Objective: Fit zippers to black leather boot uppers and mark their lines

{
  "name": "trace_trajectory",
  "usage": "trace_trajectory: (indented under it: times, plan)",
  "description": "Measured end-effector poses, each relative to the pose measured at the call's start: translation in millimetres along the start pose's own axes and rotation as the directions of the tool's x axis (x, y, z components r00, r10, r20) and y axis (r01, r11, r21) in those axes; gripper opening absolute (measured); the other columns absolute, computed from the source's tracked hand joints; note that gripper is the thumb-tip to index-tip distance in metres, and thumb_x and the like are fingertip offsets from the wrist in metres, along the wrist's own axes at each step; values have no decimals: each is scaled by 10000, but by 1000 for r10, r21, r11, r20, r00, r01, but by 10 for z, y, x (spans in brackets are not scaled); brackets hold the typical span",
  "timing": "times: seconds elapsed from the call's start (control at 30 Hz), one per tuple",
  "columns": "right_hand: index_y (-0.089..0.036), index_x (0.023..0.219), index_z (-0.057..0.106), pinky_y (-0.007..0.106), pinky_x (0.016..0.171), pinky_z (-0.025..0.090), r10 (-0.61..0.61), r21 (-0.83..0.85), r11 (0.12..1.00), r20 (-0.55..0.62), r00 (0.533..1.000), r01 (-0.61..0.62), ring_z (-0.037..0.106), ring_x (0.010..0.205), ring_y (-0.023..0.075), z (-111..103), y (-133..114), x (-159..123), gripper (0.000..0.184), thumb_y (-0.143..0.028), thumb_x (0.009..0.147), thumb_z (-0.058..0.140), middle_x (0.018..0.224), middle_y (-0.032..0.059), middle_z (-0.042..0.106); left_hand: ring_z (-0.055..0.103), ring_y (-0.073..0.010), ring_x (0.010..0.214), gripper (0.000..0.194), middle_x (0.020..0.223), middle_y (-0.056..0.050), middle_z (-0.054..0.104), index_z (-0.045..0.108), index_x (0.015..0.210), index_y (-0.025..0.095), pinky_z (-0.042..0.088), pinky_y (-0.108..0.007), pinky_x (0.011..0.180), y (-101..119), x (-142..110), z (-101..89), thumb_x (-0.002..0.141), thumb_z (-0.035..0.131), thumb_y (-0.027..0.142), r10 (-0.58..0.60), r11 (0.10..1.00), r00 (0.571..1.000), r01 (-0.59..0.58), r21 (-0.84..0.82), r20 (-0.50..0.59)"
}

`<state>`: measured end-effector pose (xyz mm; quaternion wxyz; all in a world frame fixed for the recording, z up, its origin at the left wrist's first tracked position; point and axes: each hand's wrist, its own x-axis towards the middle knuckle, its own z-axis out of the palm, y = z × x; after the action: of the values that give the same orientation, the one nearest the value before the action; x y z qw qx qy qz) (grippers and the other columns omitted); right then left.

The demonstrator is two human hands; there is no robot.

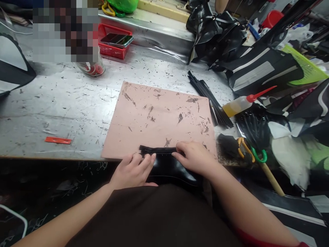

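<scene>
the glossy black leather piece (169, 168) is at the near edge of the pink mat (144, 113), under a black strip (159, 150); right hand (194, 157) pinches the strip, left hand (132, 169) rests bent fingers there, its grip unclear.

I view a glossy black leather piece (171, 168) with light stitching, draped over the near tabletop edge; a black zipper strip (158, 150) lies flat, lengthwise, along its upper edge, left end frayed.
</scene>
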<state>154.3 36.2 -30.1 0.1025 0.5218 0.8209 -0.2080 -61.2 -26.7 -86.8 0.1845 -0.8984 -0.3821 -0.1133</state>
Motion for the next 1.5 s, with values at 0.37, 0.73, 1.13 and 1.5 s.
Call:
trace_trajectory:
  times: [0.37, 0.73, 1.13, 1.5]
  plan:
    - [-196, 737, 564, 244, 591, 305, 7, -24, 1000, 5, 1000, -7, 542, 636, 140, 19, -20, 15, 198, -300, 852, 441, 710, 3, 619, 457, -196, 701, 739, 752, -57, 582, 570, 1145, 122, 303, -340, 679, -47, 350, -129, 727, 378, 699, 88, 992, 984, -73, -100, 156]
    - [-139, 849, 602, 345, 697, 343, 122, -244, 960, -91, 988, -141, 580, 735, 227, 25, -73, -93, 308, -367, 850, 396, 822, 102, 622, 526, -300, 962, 531, 1305, -155, 455, 445, 1263, 88, 402, -404, 777, 158, 416, -123, 871, 346, 432, 258, 955, 914, -194, -224, 312]
    - [-207, 752, 546, 254, 590, 331, 334, 72, 941, -22, 942, -331, 570, 708, 163, 27, 170, -165, 155, -320, 817, 463, 791, 9, 641, 473, -331, 1125, 545, 1348, -144, 407, 463, 1249, 103, 430, -397, 865, 193, 461, -35, 849, 387, 465, 302, 940, 923, -246, -238, 237]
    - [-168, 950, 537, 314, 584, 396, 428, -96, 889, -180, 886, -449, 611, 713, 246, 48, 120, -273, 291, -414, 806, 477, 868, 107, 622, 519, -330, 1035, 703, 1303, -174, 451, 484, 1223, 84, 456, -396, 790, 297, 734, 6, 757, 449, 610, 365, 921, 894, -306, -242, 259]
